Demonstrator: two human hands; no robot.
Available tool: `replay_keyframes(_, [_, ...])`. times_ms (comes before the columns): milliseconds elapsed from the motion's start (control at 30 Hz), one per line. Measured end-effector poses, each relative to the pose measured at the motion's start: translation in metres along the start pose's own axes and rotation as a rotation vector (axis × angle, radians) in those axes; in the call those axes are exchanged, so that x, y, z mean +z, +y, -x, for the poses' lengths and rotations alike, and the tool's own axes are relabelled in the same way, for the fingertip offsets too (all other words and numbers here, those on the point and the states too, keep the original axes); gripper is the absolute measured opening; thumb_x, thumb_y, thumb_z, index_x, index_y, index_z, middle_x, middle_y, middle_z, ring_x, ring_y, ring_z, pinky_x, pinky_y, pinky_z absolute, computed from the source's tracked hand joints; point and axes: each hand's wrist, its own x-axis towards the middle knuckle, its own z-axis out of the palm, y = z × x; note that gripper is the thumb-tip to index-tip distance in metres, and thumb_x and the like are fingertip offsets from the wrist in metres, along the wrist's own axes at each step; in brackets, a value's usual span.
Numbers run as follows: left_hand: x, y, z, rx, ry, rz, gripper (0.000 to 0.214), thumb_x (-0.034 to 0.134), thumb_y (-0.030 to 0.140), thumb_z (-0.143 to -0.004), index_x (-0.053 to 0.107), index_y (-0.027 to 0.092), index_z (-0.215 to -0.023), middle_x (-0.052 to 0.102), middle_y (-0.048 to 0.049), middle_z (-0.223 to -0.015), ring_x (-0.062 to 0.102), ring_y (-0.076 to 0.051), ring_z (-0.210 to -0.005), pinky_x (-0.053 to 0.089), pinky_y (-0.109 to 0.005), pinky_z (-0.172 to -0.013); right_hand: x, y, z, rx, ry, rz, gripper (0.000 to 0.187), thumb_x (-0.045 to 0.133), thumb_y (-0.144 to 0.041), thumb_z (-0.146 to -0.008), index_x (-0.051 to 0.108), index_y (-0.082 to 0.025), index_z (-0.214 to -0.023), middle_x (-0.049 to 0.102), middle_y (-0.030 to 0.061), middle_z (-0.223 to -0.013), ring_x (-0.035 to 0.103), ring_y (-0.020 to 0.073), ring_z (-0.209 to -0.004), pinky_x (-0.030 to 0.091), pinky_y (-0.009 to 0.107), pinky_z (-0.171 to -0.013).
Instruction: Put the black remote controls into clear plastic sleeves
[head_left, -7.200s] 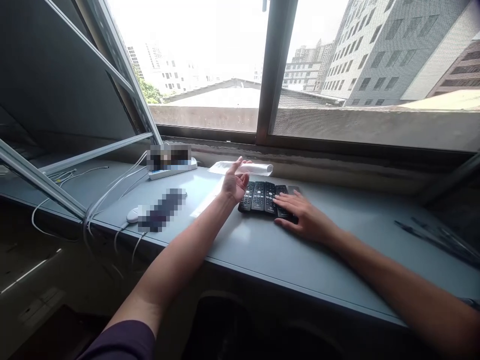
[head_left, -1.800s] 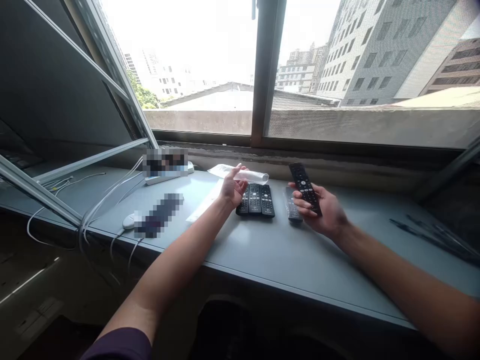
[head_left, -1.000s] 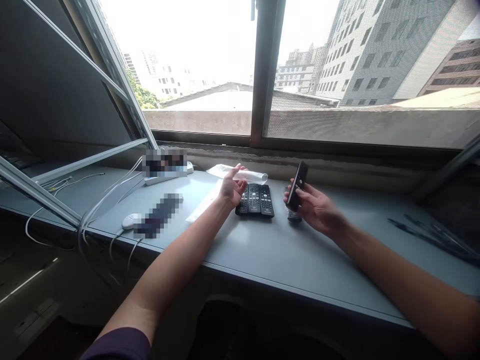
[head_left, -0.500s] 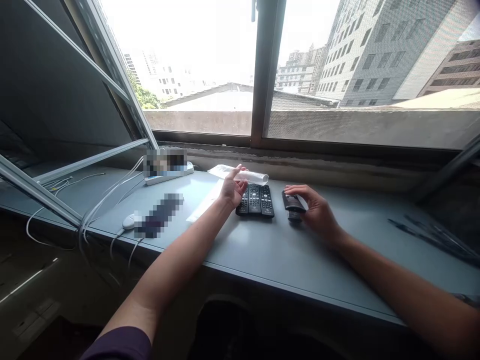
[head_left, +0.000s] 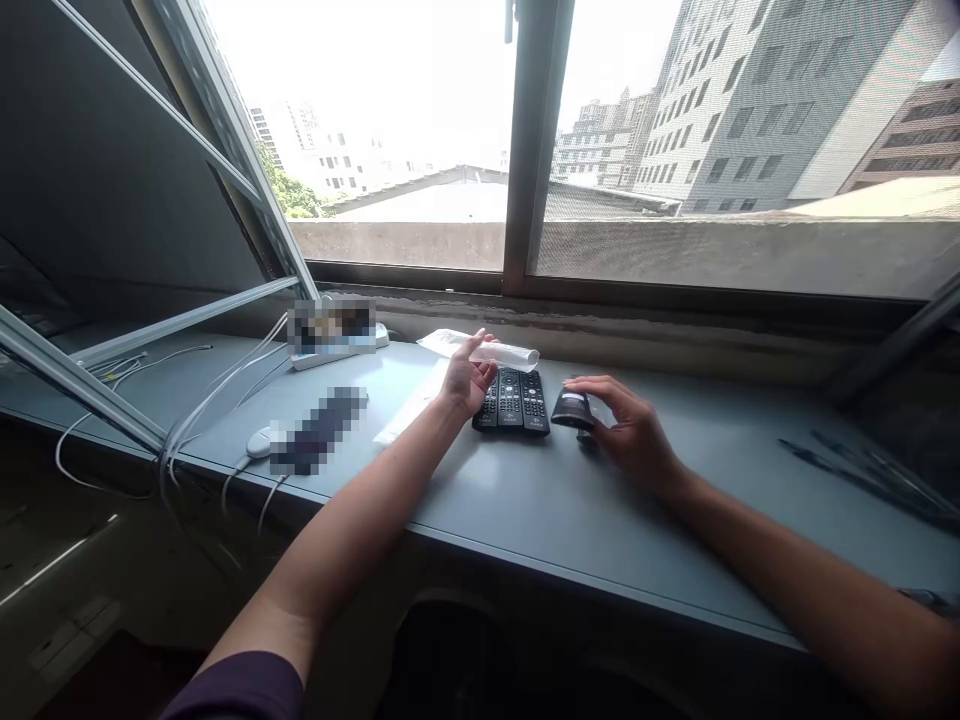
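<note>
Three black remote controls [head_left: 511,400] lie side by side on the grey desk [head_left: 525,490]. My left hand [head_left: 466,375] stands on edge against their left side, fingers stretched upward and open. My right hand [head_left: 628,425] lies just right of the row, fingers curled over a black remote [head_left: 572,408] turned back-side up. Another remote under my right hand is mostly hidden.
A rolled clear plastic bag [head_left: 480,349] lies behind the remotes near the window sill. A white power strip [head_left: 334,340], white cables [head_left: 217,385] and a white mouse [head_left: 259,441] sit at the left. Dark thin tools [head_left: 870,472] lie at the far right.
My right hand lifted one remote off the desk, turned it over and set it down, then slid it left toward the row of three. My left hand stayed put.
</note>
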Motion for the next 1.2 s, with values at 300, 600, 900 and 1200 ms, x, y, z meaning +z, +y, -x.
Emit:
replay_keyframes(300, [0.0005, 0.0, -0.0001, -0.008, 0.011, 0.033, 0.032, 0.09, 0.036, -0.092, 0.078, 0.019, -0.116, 0.079, -0.0078, -0.108, 0.071, -0.009, -0.068, 0.059, -0.015, -0.055, 0.0094, 0.0074, 0.0009, 0.249, 0.044, -0.247, 0.036, 0.093, -0.058, -0.087, 0.081, -0.027, -0.102, 0.083, 0.0067, -0.101, 0.079, 0.0294, -0.092, 0.068, 0.045, -0.086])
replay_keyframes(600, [0.0004, 0.0001, 0.0007, -0.001, 0.008, 0.006, 0.024, 0.087, 0.035, -0.094, 0.078, 0.018, -0.108, 0.079, -0.008, -0.11, 0.071, -0.008, -0.068, 0.059, -0.014, -0.056, 0.0051, 0.0007, -0.0004, 0.091, -0.028, -0.204, 0.026, 0.089, -0.044, -0.093, 0.085, -0.033, -0.116, 0.081, 0.0072, -0.135, 0.071, 0.0361, -0.137, 0.05, 0.062, -0.125])
replay_keyframes(900, [0.0, -0.0002, 0.0002, -0.003, 0.01, 0.018, 0.026, 0.088, 0.035, -0.094, 0.078, 0.018, -0.111, 0.079, -0.0078, -0.11, 0.072, -0.009, -0.068, 0.059, -0.015, -0.055, 0.0031, 0.0068, 0.0007, 0.052, -0.046, -0.132, 0.025, 0.082, -0.042, -0.1, 0.084, -0.036, -0.124, 0.078, 0.0052, -0.139, 0.067, 0.0349, -0.14, 0.047, 0.059, -0.127])
replay_keyframes(1200, [-0.0051, 0.0069, -0.0072, 0.144, 0.104, 0.188, 0.017, 0.068, 0.031, -0.109, 0.074, 0.017, -0.116, 0.08, -0.0079, -0.111, 0.077, -0.011, -0.077, 0.061, -0.017, -0.06, 0.0028, -0.0009, 0.0019, 0.329, 0.049, -0.254, 0.057, 0.075, -0.065, -0.101, 0.076, -0.02, -0.137, 0.067, -0.0003, -0.074, 0.063, 0.0167, -0.058, 0.056, 0.031, -0.054])
